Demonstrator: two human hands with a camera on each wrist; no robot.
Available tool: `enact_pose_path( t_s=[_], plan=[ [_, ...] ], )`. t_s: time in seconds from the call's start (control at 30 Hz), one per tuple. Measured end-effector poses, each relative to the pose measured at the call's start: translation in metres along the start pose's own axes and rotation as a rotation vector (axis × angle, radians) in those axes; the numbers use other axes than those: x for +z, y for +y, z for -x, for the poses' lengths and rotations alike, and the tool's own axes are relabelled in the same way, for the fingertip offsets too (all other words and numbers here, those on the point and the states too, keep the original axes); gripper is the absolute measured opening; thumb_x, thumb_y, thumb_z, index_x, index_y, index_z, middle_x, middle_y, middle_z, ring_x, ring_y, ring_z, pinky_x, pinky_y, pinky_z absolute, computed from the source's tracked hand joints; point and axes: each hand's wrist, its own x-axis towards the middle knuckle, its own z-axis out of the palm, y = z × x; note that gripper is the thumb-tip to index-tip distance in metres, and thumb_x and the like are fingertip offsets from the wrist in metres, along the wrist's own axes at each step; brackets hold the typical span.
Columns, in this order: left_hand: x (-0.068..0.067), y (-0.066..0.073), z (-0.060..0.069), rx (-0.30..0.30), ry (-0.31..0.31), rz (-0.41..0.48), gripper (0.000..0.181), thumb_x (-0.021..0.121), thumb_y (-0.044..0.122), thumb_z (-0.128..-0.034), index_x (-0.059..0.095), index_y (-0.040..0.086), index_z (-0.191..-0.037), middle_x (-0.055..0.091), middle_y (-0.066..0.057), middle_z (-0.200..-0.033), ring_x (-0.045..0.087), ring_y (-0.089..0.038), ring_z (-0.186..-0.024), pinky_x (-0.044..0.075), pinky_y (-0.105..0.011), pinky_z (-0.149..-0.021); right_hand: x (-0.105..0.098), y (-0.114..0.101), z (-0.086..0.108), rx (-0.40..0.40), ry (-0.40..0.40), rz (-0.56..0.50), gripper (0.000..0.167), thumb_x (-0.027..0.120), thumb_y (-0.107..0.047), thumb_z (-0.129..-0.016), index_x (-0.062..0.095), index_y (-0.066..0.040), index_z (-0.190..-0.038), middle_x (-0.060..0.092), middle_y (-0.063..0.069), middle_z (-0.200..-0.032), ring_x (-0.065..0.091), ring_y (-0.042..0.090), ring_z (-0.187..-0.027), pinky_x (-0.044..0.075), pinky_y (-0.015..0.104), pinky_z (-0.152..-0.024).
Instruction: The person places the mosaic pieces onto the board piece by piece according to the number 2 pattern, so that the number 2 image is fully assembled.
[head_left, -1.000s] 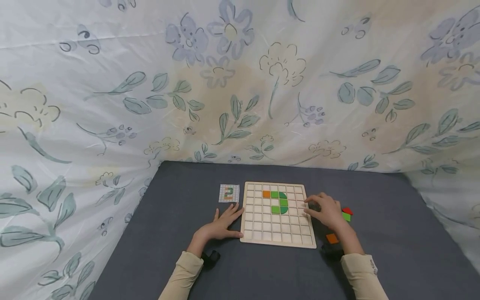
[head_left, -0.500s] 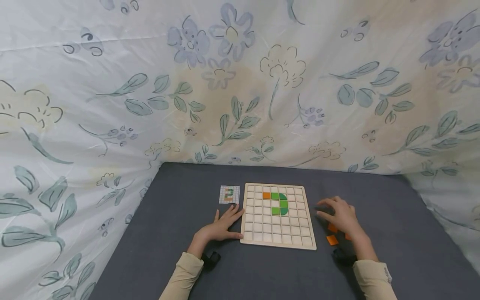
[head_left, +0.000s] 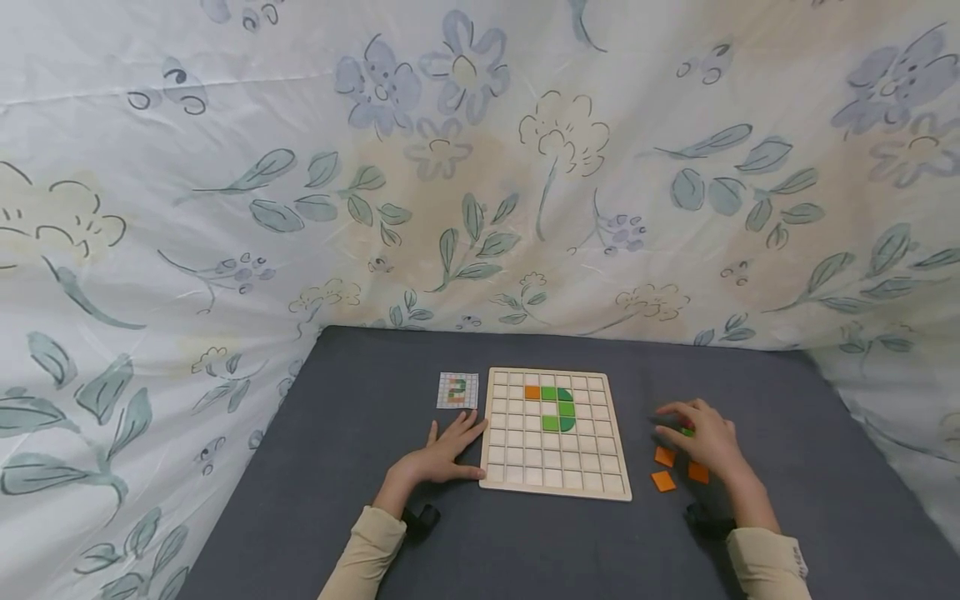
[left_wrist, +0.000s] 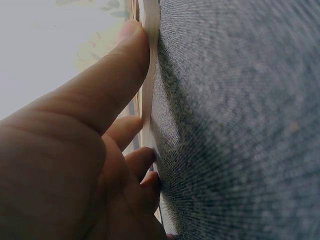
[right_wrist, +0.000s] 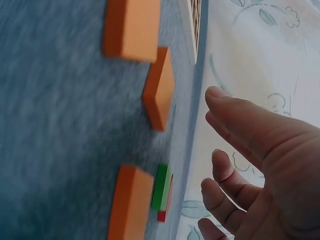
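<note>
Currently the left hand (head_left: 438, 457), fingers spread wide, touches the left edge of the board (head_left: 555, 458), which lies flat on the table (head_left: 360, 417). Loosely parted and holding nothing, the right hand (head_left: 708, 437) hovers near three orange tiles (head_left: 663, 482) and a green tile (right_wrist: 161, 187).

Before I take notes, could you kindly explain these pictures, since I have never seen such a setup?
There is no machine here: a person works with two bare hands. One camera on the head looks down; one on each wrist shows that hand closely. On the dark surface lie a gridded board holding coloured pieces, a patterned card, three loose orange pieces, a green piece and a red piece. The left hand touches the board's left edge; the right hand hovers near the loose pieces, with nothing visibly held.
</note>
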Motion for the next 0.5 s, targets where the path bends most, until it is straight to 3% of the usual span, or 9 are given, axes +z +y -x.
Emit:
enact_pose_path(
  t_s=[0.2,0.5],
  plan=[
    [0.001,-0.001,0.0,-0.001,-0.002,0.003,0.08,0.06,0.041,-0.0882,0.016,0.016,-0.151,0.005,-0.014,-0.156,-0.002,-0.034,-0.143,-0.009,-0.066,-0.105,-0.003,0.011,0.004,0.015,0.007,0.025,0.035,0.071,-0.033,-0.082,0.066,-0.013,-0.11,0.054,0.016,-0.099,0.05,0.028,-0.081,0.027,0.044,-0.066],
    [0.0,0.001,0.001,0.003,0.0,0.002,0.08,0.06,0.041,-0.0886,0.016,0.016,-0.151,0.005,-0.014,-0.156,-0.002,-0.034,-0.143,-0.009,-0.066,-0.105,-0.008,0.025,0.009,0.029,0.044,0.045,0.034,0.071,-0.032,-0.081,0.067,-0.013,-0.109,0.053,0.014,-0.094,0.045,0.022,-0.072,0.022,0.038,-0.062]
  ],
)
